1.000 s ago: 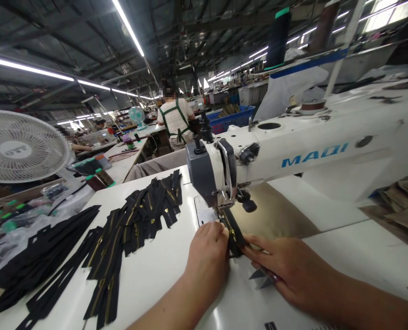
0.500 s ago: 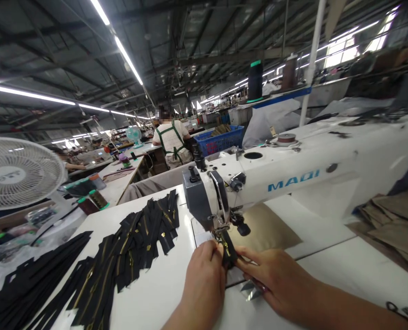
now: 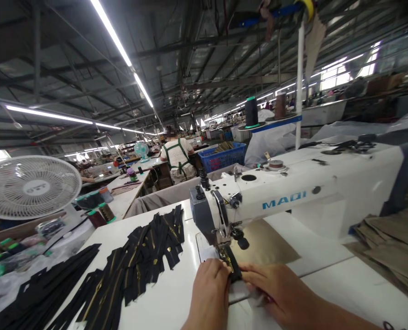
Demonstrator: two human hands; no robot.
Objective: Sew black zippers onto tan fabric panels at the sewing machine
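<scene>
A short black zipper (image 3: 236, 271) with brass-coloured teeth lies under the presser foot of a white sewing machine (image 3: 282, 199). My left hand (image 3: 209, 286) is closed at its left edge, fingertips pressed down close to the needle area. From the right, my right hand (image 3: 279, 286) pinches the zipper's near end with thumb and fingers. Beneath that hand's fingers is a blurred metallic tool (image 3: 257, 297), seemingly thread snips tucked in the palm. Beside the needle, an olive-brown fabric piece (image 3: 269, 243) rests on the machine bed. My fingers partly cover the zipper.
Many black zippers (image 3: 145, 252) are spread on the white table, left of the machine. A white fan (image 3: 35, 188) and thread spools (image 3: 106, 212) stand further left. Folded brown fabric (image 3: 392, 247) is stacked at right. A co-worker (image 3: 178, 158) sits ahead, beside a blue basket (image 3: 222, 156).
The view has tilted up and shifted, so the table and machine sit lower in the picture. Both hands stay at the zipper; the metal blades under my right hand are now blurred.
</scene>
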